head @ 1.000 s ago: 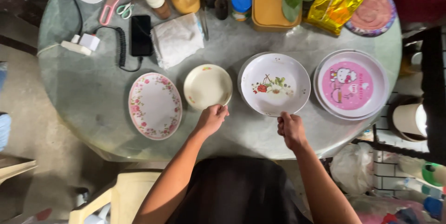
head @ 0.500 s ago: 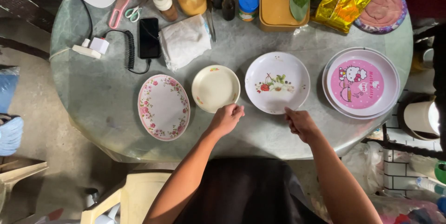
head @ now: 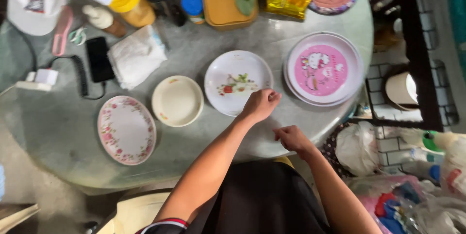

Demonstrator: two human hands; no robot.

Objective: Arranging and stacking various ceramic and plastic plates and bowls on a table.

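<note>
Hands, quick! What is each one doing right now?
Left hand: curled, fingers on the near rim of the white flowered plate.
Right hand: loosely curled over the table, holding nothing.

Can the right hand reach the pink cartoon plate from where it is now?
Probably yes. The right hand rests near the table's edge, and the bare tabletop between it and the pink cartoon plate holds nothing in the way.

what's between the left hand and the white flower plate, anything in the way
Nothing visible. The left hand is already at the near right rim of the white flower plate, with no object between them. The right hand rests apart on the table edge.
</note>
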